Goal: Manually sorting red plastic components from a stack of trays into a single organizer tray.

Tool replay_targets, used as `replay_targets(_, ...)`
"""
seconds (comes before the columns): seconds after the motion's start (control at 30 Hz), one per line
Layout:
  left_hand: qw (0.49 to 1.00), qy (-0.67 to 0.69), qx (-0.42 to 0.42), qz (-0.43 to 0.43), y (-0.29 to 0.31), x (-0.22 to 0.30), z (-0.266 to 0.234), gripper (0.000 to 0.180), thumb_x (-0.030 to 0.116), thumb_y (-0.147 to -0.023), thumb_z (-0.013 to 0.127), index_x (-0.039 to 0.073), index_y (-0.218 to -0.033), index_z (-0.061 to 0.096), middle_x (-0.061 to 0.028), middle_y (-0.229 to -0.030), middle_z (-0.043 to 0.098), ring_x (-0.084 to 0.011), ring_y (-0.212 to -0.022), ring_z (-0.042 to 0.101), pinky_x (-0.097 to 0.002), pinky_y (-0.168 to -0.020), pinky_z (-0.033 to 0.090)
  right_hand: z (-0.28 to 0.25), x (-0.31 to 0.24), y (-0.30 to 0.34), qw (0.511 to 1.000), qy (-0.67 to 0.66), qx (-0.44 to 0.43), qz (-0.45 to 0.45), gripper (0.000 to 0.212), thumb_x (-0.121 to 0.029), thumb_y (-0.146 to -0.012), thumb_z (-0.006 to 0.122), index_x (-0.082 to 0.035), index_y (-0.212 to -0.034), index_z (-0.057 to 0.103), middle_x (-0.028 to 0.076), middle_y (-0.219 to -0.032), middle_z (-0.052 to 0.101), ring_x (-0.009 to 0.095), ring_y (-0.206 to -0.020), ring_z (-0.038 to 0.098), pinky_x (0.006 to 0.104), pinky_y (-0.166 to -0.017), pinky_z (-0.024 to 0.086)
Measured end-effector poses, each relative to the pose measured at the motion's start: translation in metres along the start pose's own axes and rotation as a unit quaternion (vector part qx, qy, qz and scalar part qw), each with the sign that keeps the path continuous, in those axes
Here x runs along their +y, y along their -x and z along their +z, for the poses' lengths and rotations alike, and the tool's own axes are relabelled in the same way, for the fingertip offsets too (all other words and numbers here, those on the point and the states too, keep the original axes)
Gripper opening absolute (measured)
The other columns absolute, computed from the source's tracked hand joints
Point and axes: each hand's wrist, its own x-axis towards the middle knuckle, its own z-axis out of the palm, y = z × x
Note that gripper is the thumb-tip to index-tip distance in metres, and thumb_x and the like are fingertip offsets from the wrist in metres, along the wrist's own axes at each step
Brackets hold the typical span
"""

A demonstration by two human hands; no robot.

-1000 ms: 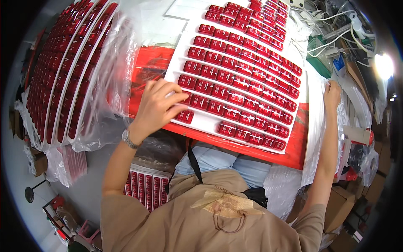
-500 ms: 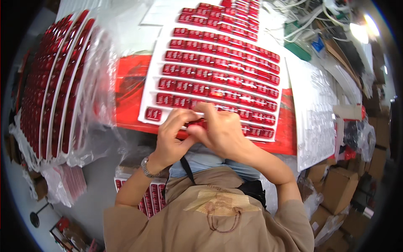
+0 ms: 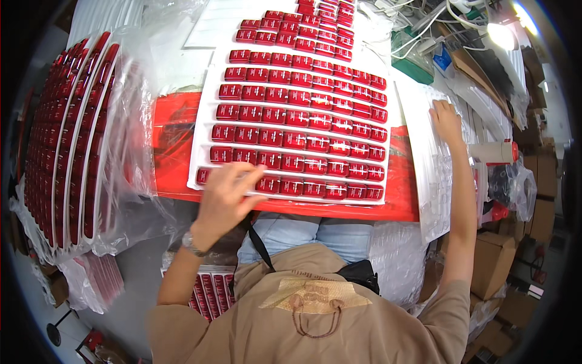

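A white tray [image 3: 193,177] holds rows of small glossy red rectangular pieces [image 3: 291,163] with pale print. My left hand [image 3: 225,197] hovers over its front row, thumb and fingers apart, beside a red piece [image 3: 267,184]; the hand covers part of that row. Stretched far out to the right, my right hand [image 3: 447,123] rests at the upper part of a white sheet bearing clear plastic pieces [image 3: 429,167]. Its fingers are bent together and pointing down; whatever lies under the fingertips is hidden.
On the left stand upright trays of red pieces [image 3: 57,145] in clear plastic wrap. Red covering [image 3: 176,130] lies under the tray. Tangled white cables [image 3: 418,30] are at the far right, with cardboard boxes [image 3: 492,261] below. More red pieces [image 3: 212,291] sit low by my left arm.
My hands, together over a red piece at the front row before, are now apart. The right has gone to the sheet of clear pieces; the left has shifted slightly left and its fingers have spread.
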Motion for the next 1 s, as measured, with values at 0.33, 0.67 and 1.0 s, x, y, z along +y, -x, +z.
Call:
replay_targets(0.33,0.997,-0.018,-0.022,-0.072,0.022,-0.047,-0.045,0.032,0.004,-0.067,0.073,0.000,-0.097,0.064,-0.0091,-0.094,0.057,-0.0254,-0.089,0.053,-0.0342,-0.079,0.044,0.005,-0.001,0.015,0.994,0.010,0.094,0.050,0.028,-0.029,-0.084,0.060,-0.002,-0.079,0.057,0.016,-0.093,0.055,0.036,-0.087,0.055,0.0456,-0.068,0.044)
replay_targets(0.67,0.899,0.341,0.188,-0.198,0.007,-0.035,-0.019,0.027,0.003,-0.083,0.064,0.000,-0.109,0.056,-0.0058,-0.101,0.060,-0.0118,-0.090,0.057,-0.0264,-0.078,0.046,-0.054,-0.098,-0.004,0.500,-0.832,0.045,0.238,0.035,-0.040,-0.088,0.061,-0.007,-0.095,0.053,0.005,-0.071,0.059,0.009,-0.054,0.049,0.0230,-0.045,0.035)
replay_targets(1.0,0.970,0.173,0.169,0.026,-0.084,-0.032,0.005,0.030,0.006,-0.076,0.071,0.002,-0.104,0.063,-0.0093,-0.104,0.062,-0.0214,-0.096,0.060,-0.0297,-0.083,0.047,-0.136,-0.285,-0.015,0.655,-0.713,-0.226,-0.108,0.033,-0.041,-0.083,0.067,-0.011,-0.070,0.060,-0.004,-0.059,0.056,0.003,-0.049,0.045,0.0182,-0.047,0.033)
